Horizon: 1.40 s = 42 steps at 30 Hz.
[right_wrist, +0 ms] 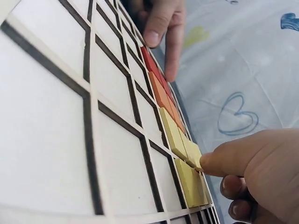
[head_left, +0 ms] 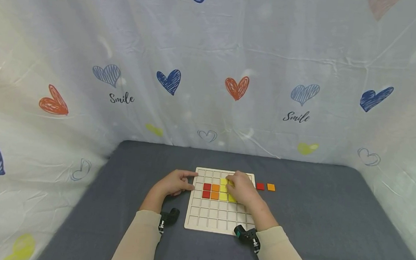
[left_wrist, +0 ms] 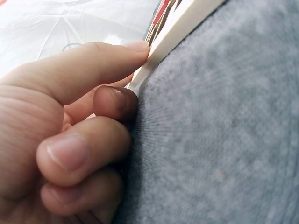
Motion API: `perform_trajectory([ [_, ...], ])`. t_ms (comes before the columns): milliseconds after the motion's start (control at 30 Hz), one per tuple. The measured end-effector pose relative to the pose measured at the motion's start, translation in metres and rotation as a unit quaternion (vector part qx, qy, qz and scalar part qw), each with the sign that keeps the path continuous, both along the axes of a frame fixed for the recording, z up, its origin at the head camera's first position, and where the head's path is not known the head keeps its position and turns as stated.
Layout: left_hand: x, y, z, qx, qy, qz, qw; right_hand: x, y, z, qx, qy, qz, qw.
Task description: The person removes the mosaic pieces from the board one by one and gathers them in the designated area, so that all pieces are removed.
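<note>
A pale wooden grid board lies on the dark grey cloth. My left hand is at its left edge, index finger and thumb tips touching the rim. In the left wrist view the other fingers of this hand are bent beside the board's side. My right hand reaches over the board, thumb and index finger at a yellow tile, which they partly hide. Nearby in the grid sit more yellow tiles, two orange tiles and two red tiles.
Just right of the board, a loose red tile and a loose orange tile lie on the grey cloth. A white curtain printed with hearts hangs behind and at both sides. Each wrist carries a small black camera.
</note>
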<state>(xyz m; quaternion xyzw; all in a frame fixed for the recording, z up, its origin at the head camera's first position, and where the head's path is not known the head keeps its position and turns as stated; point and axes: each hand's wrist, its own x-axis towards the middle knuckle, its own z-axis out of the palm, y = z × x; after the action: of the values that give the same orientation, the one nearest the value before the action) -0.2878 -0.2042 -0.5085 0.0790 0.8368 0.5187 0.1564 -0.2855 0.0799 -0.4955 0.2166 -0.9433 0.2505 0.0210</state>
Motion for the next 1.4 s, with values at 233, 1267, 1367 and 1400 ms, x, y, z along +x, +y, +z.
perform_trajectory([
  [233, -0.001, -0.001, -0.001, 0.0, 0.002, 0.002, 1.0, -0.002, -0.001, 0.002, -0.042, -0.001, -0.012, 0.999],
  [1267, 0.0, 0.001, 0.0, -0.013, 0.006, 0.005, 0.9999, 0.008, 0.024, 0.047, -0.137, 0.007, -0.028, 0.9902],
  [1367, 0.0, 0.001, 0.0, -0.012, 0.004, 0.005, 0.9999, 0.009, 0.031, 0.054, -0.15, 0.006, -0.03, 0.9882],
  [1400, 0.0, 0.001, 0.001, -0.012, 0.004, 0.005, 0.9999, 0.009, 0.034, 0.055, -0.152, 0.005, -0.031, 0.9879],
])
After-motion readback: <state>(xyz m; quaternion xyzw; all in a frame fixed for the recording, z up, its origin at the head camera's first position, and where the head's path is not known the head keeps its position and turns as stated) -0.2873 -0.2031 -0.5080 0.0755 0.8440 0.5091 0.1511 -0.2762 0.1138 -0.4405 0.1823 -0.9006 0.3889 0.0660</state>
